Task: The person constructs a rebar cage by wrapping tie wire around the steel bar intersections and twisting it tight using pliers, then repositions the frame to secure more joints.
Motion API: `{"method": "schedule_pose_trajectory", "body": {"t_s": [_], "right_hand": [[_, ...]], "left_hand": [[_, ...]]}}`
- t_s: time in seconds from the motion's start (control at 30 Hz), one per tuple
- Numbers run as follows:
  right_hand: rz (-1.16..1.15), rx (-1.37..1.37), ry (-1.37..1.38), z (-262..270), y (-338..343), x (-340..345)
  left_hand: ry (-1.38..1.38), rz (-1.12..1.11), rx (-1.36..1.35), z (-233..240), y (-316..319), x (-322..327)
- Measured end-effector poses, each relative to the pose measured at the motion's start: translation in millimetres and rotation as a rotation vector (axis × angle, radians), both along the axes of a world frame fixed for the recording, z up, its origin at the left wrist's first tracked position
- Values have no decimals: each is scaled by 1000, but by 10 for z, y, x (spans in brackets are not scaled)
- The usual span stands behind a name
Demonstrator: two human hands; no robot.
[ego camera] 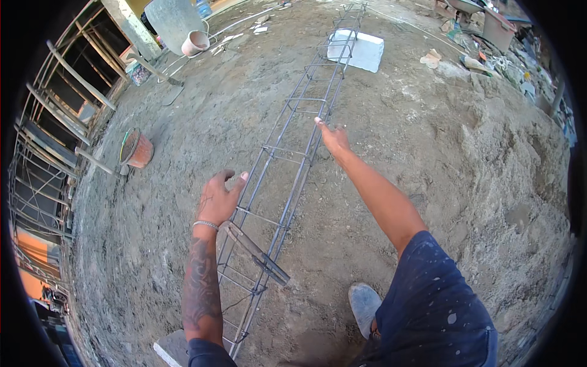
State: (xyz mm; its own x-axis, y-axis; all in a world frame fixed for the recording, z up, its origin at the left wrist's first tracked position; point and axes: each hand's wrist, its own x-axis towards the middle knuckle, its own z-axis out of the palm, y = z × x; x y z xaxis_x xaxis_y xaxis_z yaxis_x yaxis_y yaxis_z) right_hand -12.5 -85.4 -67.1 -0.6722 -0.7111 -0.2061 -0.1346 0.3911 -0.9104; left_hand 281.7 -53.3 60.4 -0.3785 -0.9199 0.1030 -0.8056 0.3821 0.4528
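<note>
A long steel rebar cage [286,188] with square stirrups stretches away in front of me. My left hand [220,195] is at its left-hand bars, thumb and fingers apart, the thumb tip close to a bar. Farther along, my right hand [334,139] is at the right-hand bars with its thumb at the steel; its other fingers are partly hidden, so a grip cannot be confirmed. A dark two-armed tool [257,254], its exact kind unclear, lies across the cage below my left wrist. The far part of the cage passes over a white block [367,52].
Bare, uneven ground [183,137] surrounds the cage. Another pale block [172,348] lies at lower left. To the left are an orange bucket [140,151], a hoe [156,71] and wooden poles [82,75]. Rubble and a grey tub [497,32] are at upper right.
</note>
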Motion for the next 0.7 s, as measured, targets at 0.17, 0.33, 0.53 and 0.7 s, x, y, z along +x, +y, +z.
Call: {"method": "schedule_pose_trajectory", "body": {"t_s": [0.17, 0.33, 0.53, 0.7], "right_hand": [[-33, -201, -327, 4, -291, 268], [36, -204, -765, 365, -129, 253], [-99, -375, -712, 151, -250, 342], [-124, -469, -728, 256, -259, 410]], "left_hand": [[-416, 58, 7, -755, -894, -615], [64, 74, 443, -860, -938, -385], [89, 206, 322, -945, -1019, -357], [97, 178, 251, -641, -850, -341]]}}
